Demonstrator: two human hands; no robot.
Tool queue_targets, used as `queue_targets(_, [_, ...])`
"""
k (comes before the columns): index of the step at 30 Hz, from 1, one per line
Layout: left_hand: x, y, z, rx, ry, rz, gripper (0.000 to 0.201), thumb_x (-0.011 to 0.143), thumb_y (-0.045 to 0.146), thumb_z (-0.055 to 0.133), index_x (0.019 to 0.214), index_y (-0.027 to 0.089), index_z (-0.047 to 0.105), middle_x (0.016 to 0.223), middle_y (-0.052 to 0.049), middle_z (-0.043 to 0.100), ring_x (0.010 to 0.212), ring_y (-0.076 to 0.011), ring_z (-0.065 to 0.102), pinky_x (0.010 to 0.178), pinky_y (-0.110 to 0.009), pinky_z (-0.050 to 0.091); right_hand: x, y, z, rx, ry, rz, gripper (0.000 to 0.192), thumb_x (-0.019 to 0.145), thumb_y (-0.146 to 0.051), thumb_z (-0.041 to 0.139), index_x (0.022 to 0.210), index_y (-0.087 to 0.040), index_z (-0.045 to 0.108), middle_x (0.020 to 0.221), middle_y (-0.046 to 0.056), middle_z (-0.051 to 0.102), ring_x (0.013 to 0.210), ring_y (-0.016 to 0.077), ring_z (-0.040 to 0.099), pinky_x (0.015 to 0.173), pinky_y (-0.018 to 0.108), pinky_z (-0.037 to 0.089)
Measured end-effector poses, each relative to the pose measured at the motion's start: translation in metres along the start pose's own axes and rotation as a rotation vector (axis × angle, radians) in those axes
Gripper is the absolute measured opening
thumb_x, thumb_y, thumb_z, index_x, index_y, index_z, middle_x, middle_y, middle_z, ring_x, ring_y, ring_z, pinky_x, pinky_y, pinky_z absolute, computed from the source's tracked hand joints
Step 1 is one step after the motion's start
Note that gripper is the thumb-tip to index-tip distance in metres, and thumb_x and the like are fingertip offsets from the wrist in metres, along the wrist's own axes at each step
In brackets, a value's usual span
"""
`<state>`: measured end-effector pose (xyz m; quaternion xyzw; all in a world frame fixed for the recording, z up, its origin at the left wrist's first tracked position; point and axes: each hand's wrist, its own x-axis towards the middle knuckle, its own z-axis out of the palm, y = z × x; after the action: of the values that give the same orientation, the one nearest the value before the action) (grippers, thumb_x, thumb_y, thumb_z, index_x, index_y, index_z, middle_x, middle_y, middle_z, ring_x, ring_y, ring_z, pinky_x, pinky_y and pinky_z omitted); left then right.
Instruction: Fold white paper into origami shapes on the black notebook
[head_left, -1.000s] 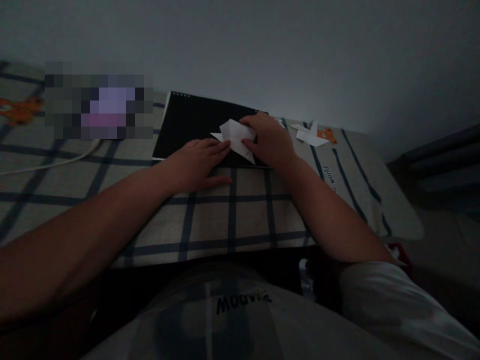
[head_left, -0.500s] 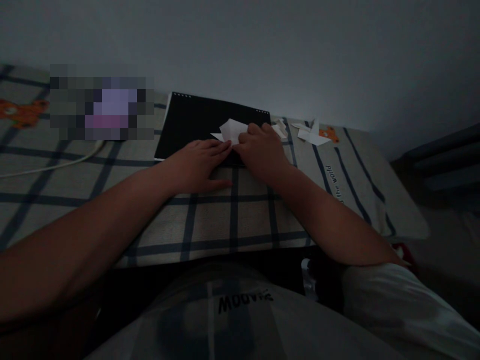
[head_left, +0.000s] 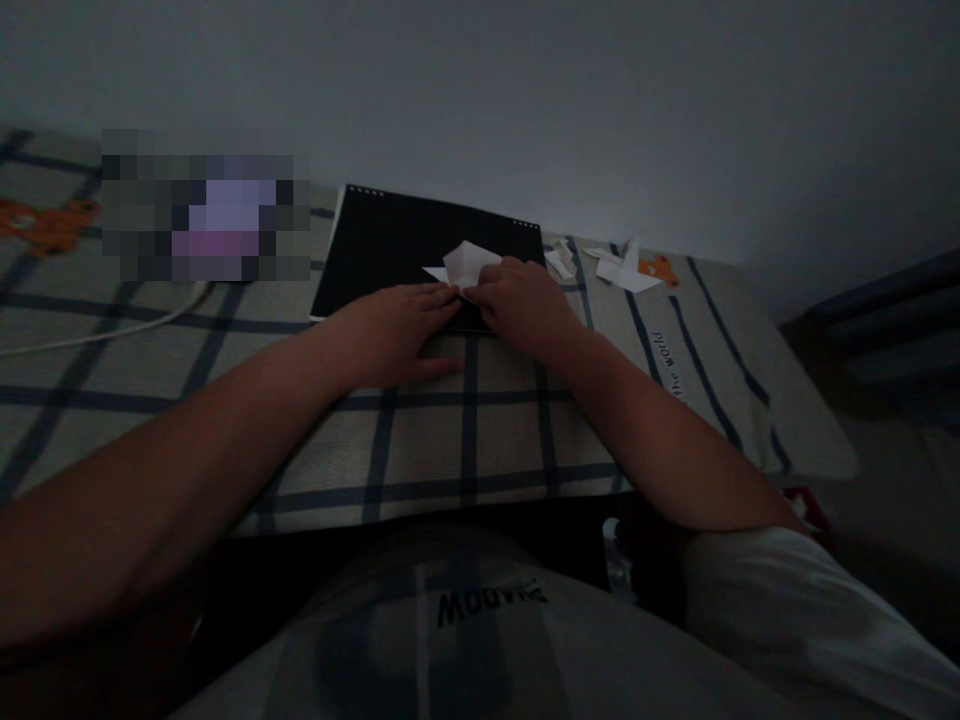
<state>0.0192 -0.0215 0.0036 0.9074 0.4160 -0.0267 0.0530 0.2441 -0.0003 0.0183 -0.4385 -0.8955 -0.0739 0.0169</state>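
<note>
A checked blanket (head_left: 465,430) with dark blue lines covers the bed under a plain wall, in dim light. On it at 12 o'clock from the person lies a black board (head_left: 397,240), its near edge beneath both hands. A pale cable (head_left: 112,325) trails off at 9 o'clock. The left hand (head_left: 397,330) lies flat, palm down, fingers stretched out and pressing the near corner of the folded white paper (head_left: 466,264). The right hand (head_left: 525,305) is curled over the paper's near edge; whether its fingers pinch or only press I cannot tell. The paper rests on the board, touching both hands. Small paper scraps (head_left: 619,270) lie at 2 o'clock, well apart.
</note>
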Motion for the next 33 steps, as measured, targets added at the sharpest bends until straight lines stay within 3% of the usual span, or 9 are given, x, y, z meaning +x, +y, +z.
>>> queue_targets(5, [-0.001, 0.003, -0.001, 0.002, 0.005, -0.008, 0.086, 0.114, 0.064, 0.049, 0.179, 0.008, 0.048, 0.188, -0.021, 0.045, 0.175, -0.0385, 0.043, 0.144, -0.047, 0.032, 0.002, -0.001, 0.000, 0.006, -0.017, -0.010, 0.044, 0.114, -0.012, 0.049, 0.138, -0.020, 0.086, 0.131, 0.019, 0.083, 0.124, 0.0355, 0.068, 0.098, 0.046, 0.048])
queue_targets(10, [-0.004, 0.004, -0.004, 0.016, 0.086, 0.018, 0.075, 0.111, 0.062, 0.054, 0.172, 0.018, 0.061, 0.183, -0.015, 0.054, 0.167, -0.0370, 0.052, 0.140, -0.046, 0.040, 0.004, 0.001, -0.001, 0.012, -0.027, -0.041, 0.046, 0.115, -0.012, 0.047, 0.140, -0.019, 0.086, 0.129, 0.018, 0.084, 0.123, 0.0337, 0.069, 0.098, 0.044, 0.047])
queue_targets(14, [-0.004, 0.004, -0.005, 0.015, 0.077, 0.007, 0.077, 0.110, 0.061, 0.056, 0.172, 0.015, 0.061, 0.182, -0.016, 0.054, 0.167, -0.0383, 0.050, 0.141, -0.049, 0.040, 0.005, 0.000, -0.003, 0.007, -0.051, -0.049, 0.048, 0.116, -0.011, 0.045, 0.141, -0.016, 0.086, 0.128, 0.019, 0.084, 0.122, 0.0326, 0.069, 0.098, 0.045, 0.047])
queue_targets(23, [-0.007, -0.004, -0.007, 0.033, 0.123, 0.086, 0.062, 0.113, 0.056, 0.050, 0.159, 0.023, 0.075, 0.169, -0.012, 0.069, 0.156, -0.0345, 0.062, 0.131, -0.048, 0.050, 0.000, 0.011, -0.003, -0.042, -0.035, -0.082, 0.046, 0.115, -0.014, 0.050, 0.139, -0.026, 0.088, 0.127, 0.015, 0.085, 0.121, 0.0337, 0.067, 0.094, 0.046, 0.044])
queue_targets(29, [-0.005, -0.011, -0.004, 0.025, 0.102, -0.002, 0.073, 0.113, 0.059, 0.045, 0.168, 0.016, 0.067, 0.176, -0.016, 0.063, 0.162, -0.0384, 0.058, 0.134, -0.051, 0.047, 0.000, 0.031, -0.001, -0.010, -0.031, -0.067, 0.039, 0.112, -0.019, 0.057, 0.132, -0.026, 0.090, 0.129, 0.015, 0.086, 0.122, 0.0351, 0.066, 0.099, 0.049, 0.044])
queue_targets(33, [-0.003, -0.010, -0.003, 0.026, 0.086, 0.044, 0.072, 0.114, 0.057, 0.047, 0.169, 0.014, 0.064, 0.173, -0.016, 0.066, 0.163, -0.0358, 0.057, 0.136, -0.049, 0.045, 0.001, 0.035, 0.000, -0.004, -0.007, -0.054, 0.041, 0.113, -0.023, 0.052, 0.124, -0.021, 0.091, 0.123, 0.017, 0.086, 0.120, 0.0353, 0.063, 0.098, 0.049, 0.044])
